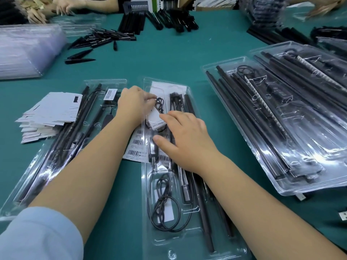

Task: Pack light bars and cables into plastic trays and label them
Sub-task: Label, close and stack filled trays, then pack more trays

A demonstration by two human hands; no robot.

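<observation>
Head-worn camera looks forward and down, close over the table (169,59)

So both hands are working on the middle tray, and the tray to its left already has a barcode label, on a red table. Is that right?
Not quite: the table is green, not red. The head view shows it. The rest holds: the left hand and right hand are on the middle tray, and the left tray bears a barcode label.

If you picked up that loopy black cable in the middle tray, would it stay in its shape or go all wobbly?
Probably wobbly: the cable lies in loose, uneven loops, so it looks thin and floppy. It likely weighs little. Nothing visibly ties it, so the loops might spill out of the tray.
</observation>
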